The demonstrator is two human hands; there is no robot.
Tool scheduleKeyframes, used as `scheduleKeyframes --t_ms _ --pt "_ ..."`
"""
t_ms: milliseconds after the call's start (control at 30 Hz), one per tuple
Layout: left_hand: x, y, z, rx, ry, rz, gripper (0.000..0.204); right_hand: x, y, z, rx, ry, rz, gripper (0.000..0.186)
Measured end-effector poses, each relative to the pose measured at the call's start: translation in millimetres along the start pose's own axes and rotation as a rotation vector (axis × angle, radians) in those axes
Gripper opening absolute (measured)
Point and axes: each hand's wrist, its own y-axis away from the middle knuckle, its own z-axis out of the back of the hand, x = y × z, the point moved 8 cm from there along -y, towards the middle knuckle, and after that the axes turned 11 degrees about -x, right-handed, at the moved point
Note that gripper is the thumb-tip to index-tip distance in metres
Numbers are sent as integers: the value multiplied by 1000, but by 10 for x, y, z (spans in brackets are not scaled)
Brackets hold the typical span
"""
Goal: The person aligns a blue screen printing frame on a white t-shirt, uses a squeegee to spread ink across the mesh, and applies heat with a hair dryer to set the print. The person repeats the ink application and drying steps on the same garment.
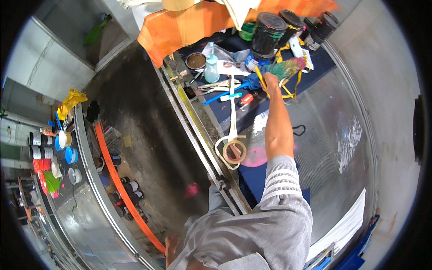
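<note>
My right hand (270,83) reaches over the far part of the table, closed on a slim yellow stick-like thing (258,75). Just beyond it lies a multicoloured feather duster (288,67) with a blue handle (220,98). A yellow tape measure (298,85) loops beside the hand. Left of the hand are a red-handled tool (246,100), metal locking pliers (220,85) and a light-blue pump bottle (211,67). At the lower edge, part of my left hand (171,246) shows beside my shirt; its fingers are not clear.
Black tubs (268,33) stand at the table's far end near an orange cloth (180,31). A tape roll (234,151) lies by the metal rail (193,121). On the left, another table (90,216) bears paint containers, with an orange strip (121,184) along its side.
</note>
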Motion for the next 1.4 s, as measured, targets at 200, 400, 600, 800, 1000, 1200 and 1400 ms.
scheduleKeyframes --t_ms 200,400,600,800,1000,1200,1400 --pt "-757 -198 149 -15 2 -156 26 297 944 680 276 -612 48 24" --pt "-941 -769 273 113 -11 -462 25 298 2960 1774 325 -782 490 31" --pt "-1220 449 -589 512 -297 -534 29 -1025 5664 2942 193 -262 503 34" --pt "-328 2078 -1304 1121 -769 -558 30 -2173 7884 4164 -29 -188 401 31" --pt "700 3447 -2054 1412 -998 -844 27 -3167 9222 5529 -407 -87 375 21" --pt "1741 5263 -2991 1716 -670 -562 37 -4275 10049 6971 -638 -210 329 17" --pt "2597 5929 -4520 1213 -254 -752 48 -5823 10981 8670 -991 -65 125 23"
